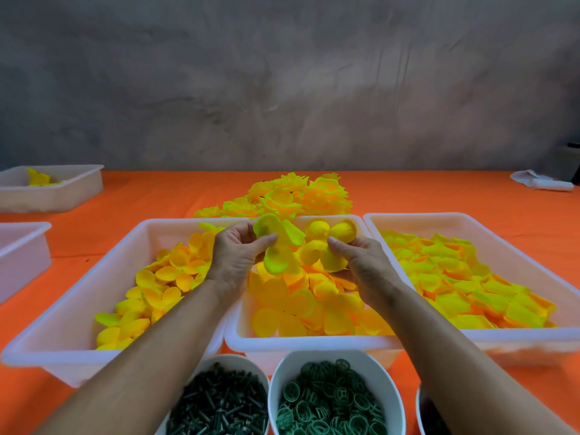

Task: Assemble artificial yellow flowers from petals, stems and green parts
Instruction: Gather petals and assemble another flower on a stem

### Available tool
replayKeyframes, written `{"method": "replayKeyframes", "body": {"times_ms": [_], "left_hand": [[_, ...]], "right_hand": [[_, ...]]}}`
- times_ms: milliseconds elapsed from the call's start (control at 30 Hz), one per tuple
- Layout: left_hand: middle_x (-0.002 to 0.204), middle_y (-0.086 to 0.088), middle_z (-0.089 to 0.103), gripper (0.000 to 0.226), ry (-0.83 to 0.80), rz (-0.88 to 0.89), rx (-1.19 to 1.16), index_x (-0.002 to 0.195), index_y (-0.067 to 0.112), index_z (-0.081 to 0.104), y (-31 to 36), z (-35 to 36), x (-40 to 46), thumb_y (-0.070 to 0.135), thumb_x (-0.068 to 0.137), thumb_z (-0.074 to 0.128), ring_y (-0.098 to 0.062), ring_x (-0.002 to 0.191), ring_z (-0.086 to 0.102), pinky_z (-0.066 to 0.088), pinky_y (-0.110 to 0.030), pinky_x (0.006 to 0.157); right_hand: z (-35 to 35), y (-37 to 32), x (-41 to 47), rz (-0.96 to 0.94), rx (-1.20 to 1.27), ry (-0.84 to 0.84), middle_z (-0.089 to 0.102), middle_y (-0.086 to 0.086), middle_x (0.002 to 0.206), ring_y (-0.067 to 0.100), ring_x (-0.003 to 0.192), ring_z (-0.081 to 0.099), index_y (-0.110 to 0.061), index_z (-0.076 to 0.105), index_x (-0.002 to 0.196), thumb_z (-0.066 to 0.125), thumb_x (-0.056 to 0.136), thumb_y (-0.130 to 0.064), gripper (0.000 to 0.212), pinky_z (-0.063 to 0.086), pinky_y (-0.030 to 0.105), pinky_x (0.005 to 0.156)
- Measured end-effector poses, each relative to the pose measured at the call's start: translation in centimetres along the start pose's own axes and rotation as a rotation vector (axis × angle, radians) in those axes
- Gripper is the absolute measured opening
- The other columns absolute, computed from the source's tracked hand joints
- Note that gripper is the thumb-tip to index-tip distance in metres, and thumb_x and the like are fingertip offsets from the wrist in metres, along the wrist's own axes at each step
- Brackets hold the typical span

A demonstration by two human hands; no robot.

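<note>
Over the middle white tray (pixel 301 342) my left hand (pixel 235 255) pinches a greenish-yellow petal piece (pixel 276 243) between thumb and fingers. My right hand (pixel 361 265) pinches a yellow-orange petal piece (pixel 326 246) with several lobes, right beside the first. The two pieces touch or overlap between my hands. Loose yellow petals (pixel 298 302) fill the tray below. A heap of finished yellow flowers (pixel 288 196) lies behind the trays. A white bowl of dark green stems (pixel 219 406) and a white bowl of green rings (pixel 329 400) stand at the near edge.
A left tray (pixel 72 312) and a right tray (pixel 530 243) hold more petals. Two more white trays (pixel 53 191) sit at the far left, one with a few yellow pieces. A white cloth (pixel 539 180) lies far right on the orange table (pixel 141 196). A grey wall stands behind.
</note>
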State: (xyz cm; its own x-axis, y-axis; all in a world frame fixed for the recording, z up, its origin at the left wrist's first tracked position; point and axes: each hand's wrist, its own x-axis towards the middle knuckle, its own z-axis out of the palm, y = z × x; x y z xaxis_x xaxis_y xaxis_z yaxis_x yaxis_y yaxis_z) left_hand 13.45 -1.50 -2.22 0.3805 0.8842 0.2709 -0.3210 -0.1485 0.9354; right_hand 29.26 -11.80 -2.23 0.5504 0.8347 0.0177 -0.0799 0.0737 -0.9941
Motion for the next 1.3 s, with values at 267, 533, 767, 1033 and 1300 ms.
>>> {"method": "replayKeyframes", "body": {"times_ms": [267,533,767,1033,1300], "left_hand": [[0.056,0.012,0.063,0.019,-0.088,0.096,0.127,0.074,0.008,0.062,-0.1,0.4,-0.3,-0.008,0.084,0.060,0.006,0.053,0.054,0.044,-0.012,0.055],[0.064,-0.006,0.056,0.024,-0.190,0.090,0.239,0.065,0.010,0.056,-0.1,0.6,-0.4,-0.008,0.075,0.069,-0.011,0.061,0.050,0.042,-0.023,0.061],[0.063,-0.006,0.057,0.021,-0.285,0.067,0.290,0.065,0.008,0.060,-0.1,0.6,-0.8,0.025,0.073,0.069,-0.011,0.058,0.048,0.040,-0.020,0.054],[0.081,-0.005,0.063,0.014,-0.202,0.095,0.380,0.091,0.010,0.065,0.1,0.8,-0.6,0.023,0.091,0.058,-0.006,0.064,0.057,0.047,-0.019,0.052],[0.095,-0.017,0.067,0.032,-0.223,0.002,0.183,0.114,0.004,0.056,0.6,0.8,-0.8,0.004,0.083,0.064,-0.029,0.085,0.060,0.044,-0.042,0.070]], "right_hand": [[-0.5,0.0,0.4,0.068,0.197,-0.013,0.068,0.011,0.091,0.021,0.080,0.065,-0.007,0.062,0.095,0.057,0.091,-0.010,0.007,0.056,0.028,0.059],[-0.5,-0.1,0.4,-0.011,0.258,0.002,0.071,0.008,0.083,0.019,0.076,0.069,-0.007,0.064,0.091,0.059,0.086,0.002,0.011,0.057,0.027,0.060],[-0.4,-0.1,0.5,-0.130,0.252,0.044,0.070,0.012,0.097,0.026,0.091,0.066,-0.008,0.066,0.101,0.062,0.086,-0.005,0.016,0.056,0.038,0.078],[-0.4,-0.2,0.6,-0.098,0.221,-0.093,0.072,0.008,0.095,0.025,0.093,0.064,-0.012,0.067,0.096,0.062,0.084,-0.018,0.014,0.049,0.041,0.083],[0.0,0.1,-0.1,-0.065,0.014,-0.346,0.073,0.006,0.098,0.018,0.082,0.068,-0.016,0.070,0.102,0.070,0.070,-0.034,0.036,0.052,0.032,0.068]]}}
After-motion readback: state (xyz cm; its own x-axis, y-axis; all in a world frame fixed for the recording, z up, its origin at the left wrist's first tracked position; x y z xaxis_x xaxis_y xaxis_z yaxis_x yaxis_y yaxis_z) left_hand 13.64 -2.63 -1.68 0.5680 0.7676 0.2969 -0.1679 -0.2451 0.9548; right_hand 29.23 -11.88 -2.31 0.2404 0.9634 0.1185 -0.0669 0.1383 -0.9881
